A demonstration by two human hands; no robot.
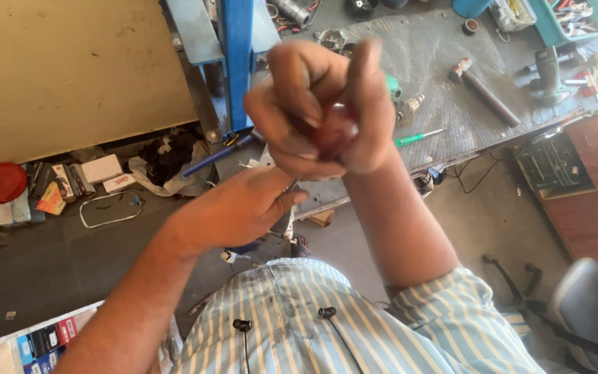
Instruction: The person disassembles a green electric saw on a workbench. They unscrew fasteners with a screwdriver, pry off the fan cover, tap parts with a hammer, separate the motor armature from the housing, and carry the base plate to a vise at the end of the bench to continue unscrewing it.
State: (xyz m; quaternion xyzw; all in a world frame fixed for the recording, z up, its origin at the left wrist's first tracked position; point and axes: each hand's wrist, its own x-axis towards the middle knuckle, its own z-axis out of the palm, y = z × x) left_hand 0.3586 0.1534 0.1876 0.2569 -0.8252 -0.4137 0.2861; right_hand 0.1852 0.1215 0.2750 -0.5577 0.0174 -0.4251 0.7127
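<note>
My right hand (320,104) is raised in front of me, its fingers curled tight around a small reddish round object (333,135) that is mostly hidden in the grip. Just below it, my left hand (237,208) is closed over a grey and blue item (279,225). Only a sliver of that item shows under the palm, and I cannot tell what it is. The two hands are close together, almost touching. My striped shirt (313,325) fills the bottom of the view.
Behind the hands stands a metal workbench (444,55) with a green-handled screwdriver (417,137), a hammer-like tool (486,93) and a teal tray (569,21). A blue steel column (235,62) rises at centre. Boxes and a red lid (1,181) lie on the floor at left. An office chair (590,305) is at right.
</note>
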